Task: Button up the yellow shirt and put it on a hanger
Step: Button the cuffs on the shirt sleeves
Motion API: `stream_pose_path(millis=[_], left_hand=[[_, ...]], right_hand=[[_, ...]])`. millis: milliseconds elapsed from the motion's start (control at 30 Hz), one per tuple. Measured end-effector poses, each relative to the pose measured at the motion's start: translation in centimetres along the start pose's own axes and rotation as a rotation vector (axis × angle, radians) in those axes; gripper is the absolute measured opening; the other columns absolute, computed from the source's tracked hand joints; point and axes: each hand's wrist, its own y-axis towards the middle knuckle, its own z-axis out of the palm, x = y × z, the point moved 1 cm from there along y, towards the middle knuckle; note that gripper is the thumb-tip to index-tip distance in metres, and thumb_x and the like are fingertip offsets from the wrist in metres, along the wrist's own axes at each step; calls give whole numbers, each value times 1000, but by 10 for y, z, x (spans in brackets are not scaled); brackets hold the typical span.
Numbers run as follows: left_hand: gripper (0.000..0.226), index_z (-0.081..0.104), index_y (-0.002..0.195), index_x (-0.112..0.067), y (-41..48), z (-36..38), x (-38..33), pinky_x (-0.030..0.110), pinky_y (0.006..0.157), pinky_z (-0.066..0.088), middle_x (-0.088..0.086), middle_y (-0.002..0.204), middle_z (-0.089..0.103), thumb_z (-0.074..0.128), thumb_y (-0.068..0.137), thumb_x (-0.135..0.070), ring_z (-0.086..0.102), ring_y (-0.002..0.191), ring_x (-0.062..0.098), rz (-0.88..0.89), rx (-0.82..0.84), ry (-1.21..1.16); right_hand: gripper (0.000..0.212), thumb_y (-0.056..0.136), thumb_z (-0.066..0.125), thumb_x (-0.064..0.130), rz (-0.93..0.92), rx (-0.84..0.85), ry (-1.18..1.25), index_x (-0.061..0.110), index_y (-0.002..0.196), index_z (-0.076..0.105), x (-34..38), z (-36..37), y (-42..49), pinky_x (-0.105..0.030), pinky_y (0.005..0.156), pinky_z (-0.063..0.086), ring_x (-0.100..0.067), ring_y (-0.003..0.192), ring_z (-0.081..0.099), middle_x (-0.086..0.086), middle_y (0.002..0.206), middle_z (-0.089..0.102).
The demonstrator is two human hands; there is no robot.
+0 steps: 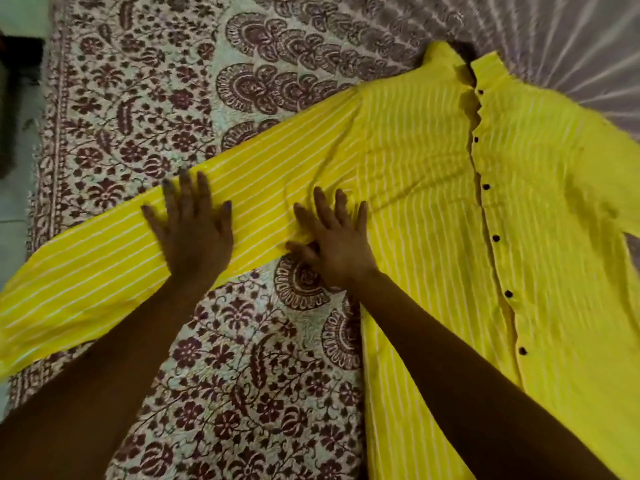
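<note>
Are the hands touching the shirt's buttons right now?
No, the left hand and right hand both lie flat on the sleeve, apart from the buttons.

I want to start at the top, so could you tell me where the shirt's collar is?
In the head view, the collar lies upper right on the bedspread, at the far end of the dark buttons, beyond the right hand.

Yellow shirt [433, 168] hem, both cuffs cut off.

We can read no text, label, brand or number on the yellow shirt [433, 174] or the printed bedspread [145, 98].
</note>
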Motion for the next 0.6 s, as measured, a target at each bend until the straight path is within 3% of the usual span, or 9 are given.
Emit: stream_pose_path(millis=[33,100,200,300,400,500,600], left_hand=[[66,18,146,-11,1,-4,-2,59,112,2,13,155,13,14,94,-51,8,144,34,-5,-16,3],[64,18,146,-7,1,-10,-24,56,113,1,15,155,11,17,96,-47,6,144,34,167,-49,31],[58,17,147,-11,-6,-9,-77,52,115,2,10,156,9,18,97,-41,3,144,29,456,-31,-6],[63,22,146,-15,-1,8,-114,54,114,2,7,156,13,10,92,-47,6,145,28,266,52,-110],[68,23,146,-14,2,21,-133,58,112,3,9,156,15,12,90,-52,9,144,32,86,41,-56],[72,13,148,-17,-1,22,-155,56,112,-2,11,156,8,16,90,-60,3,144,35,225,27,23],[69,23,146,-22,0,28,-173,65,106,12,10,155,15,14,90,-62,15,142,35,341,73,123]], right_hand=[[74,83,22,67,2,-112,4,26,143,34,-6,-4,0,-63,110,-3,-35,144,6,-7,156,20],[70,85,28,64,81,-265,0,22,139,41,-24,-7,4,-63,110,1,-37,143,15,-11,152,29],[81,82,23,67,64,-127,47,16,146,27,-40,1,7,-65,111,6,-40,143,9,-20,154,15],[82,79,16,63,-69,21,170,17,147,24,-57,-6,4,-57,113,5,-35,144,7,-16,156,12],[69,87,29,56,-111,-88,209,16,143,34,-101,-25,1,-55,114,11,-32,143,18,-12,152,29],[68,87,33,57,8,-255,75,17,142,36,-163,-35,-3,-56,112,13,-35,142,19,-15,151,29],[81,81,16,69,191,-123,-17,24,148,15,-230,-39,-18,-56,113,3,-34,145,1,-14,157,5]])
